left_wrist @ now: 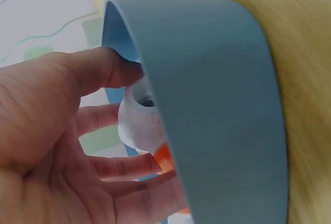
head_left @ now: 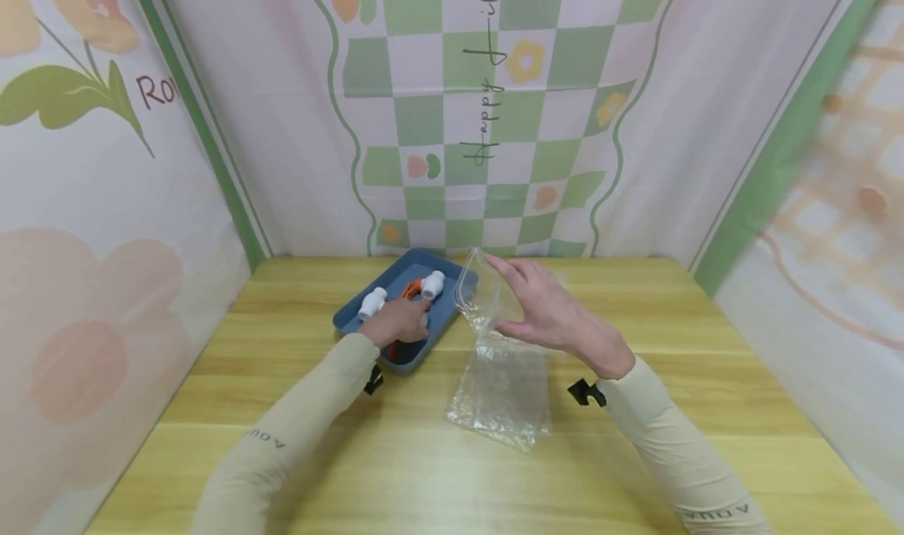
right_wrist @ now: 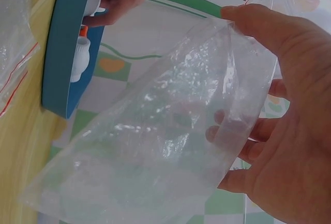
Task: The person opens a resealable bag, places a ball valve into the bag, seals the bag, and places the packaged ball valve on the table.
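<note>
A blue-grey tray [head_left: 441, 319] holds several white plastic valves with orange handles, among them one valve [head_left: 432, 284] at the back and another valve [head_left: 373, 303] at the left. My left hand [head_left: 399, 321] reaches into the tray. In the left wrist view its thumb and fingers are around a white valve [left_wrist: 135, 128], partly hidden by the tray wall. My right hand [head_left: 547, 307] holds a clear zip bag [right_wrist: 155, 131] up beside the tray, thumb at the mouth and fingers behind the film. The bag's mouth stands apart in the head view, and no contents show in it.
More clear bags [head_left: 497, 398] lie flat on the wooden table [head_left: 621, 456] in front of the right hand; red zip lines show on them in the right wrist view. A printed cloth [head_left: 459, 127] hangs behind the table, with more cloth on both sides.
</note>
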Tool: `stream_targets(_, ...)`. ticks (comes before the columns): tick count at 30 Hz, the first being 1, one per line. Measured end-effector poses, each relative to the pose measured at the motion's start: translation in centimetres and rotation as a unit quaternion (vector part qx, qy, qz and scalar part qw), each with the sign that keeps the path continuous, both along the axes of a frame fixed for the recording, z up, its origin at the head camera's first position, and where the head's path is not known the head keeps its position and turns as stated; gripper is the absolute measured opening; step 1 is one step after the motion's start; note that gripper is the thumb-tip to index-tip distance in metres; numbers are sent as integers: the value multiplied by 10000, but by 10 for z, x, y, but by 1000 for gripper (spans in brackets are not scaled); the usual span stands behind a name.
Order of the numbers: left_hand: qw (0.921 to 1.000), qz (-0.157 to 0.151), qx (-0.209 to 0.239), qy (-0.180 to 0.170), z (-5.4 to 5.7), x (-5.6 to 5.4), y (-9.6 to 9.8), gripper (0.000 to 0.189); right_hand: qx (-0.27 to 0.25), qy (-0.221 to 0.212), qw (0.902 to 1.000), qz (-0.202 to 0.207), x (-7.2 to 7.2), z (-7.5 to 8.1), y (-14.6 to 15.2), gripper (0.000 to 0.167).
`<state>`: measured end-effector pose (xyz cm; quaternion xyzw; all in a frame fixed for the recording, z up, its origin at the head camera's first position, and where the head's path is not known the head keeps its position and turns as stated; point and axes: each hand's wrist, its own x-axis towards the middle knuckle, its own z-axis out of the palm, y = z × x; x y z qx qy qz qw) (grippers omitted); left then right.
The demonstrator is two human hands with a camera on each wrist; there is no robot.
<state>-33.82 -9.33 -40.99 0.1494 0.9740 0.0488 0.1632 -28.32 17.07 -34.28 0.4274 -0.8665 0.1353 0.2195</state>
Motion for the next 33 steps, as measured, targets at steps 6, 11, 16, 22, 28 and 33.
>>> stream_targets(6, 9997, 75, 225, -82, 5, 5, -6, 58, -4, 49, 10000, -22, -1, -1, 2, 101)
stream_targets(11, 9993, 94, 361, 91, 8, 7, -15, 57, 10, 79, 10000, -34, -2, -3, 4, 102)
stream_targets(16, 9980, -25, 532, 338, 16, 10, -23, 59, 5, 85, 10000, -28, -3, -3, 4, 102)
stream_targets(22, 9944, -262, 814, 616, 31, 17, -30, 55, 1, 121, 9999, -26, -4, -4, 6, 101)
stream_targets(28, 9872, -564, 1202, 880, 45, 25, -31, 55, -8, 77, 10000, -10, -4, -4, 7, 99)
stream_targets(33, 9742, -836, 1749, 1154, 60, 34, -27, 56, -2, 21, 10000, -69, -5, -5, 9, 101)
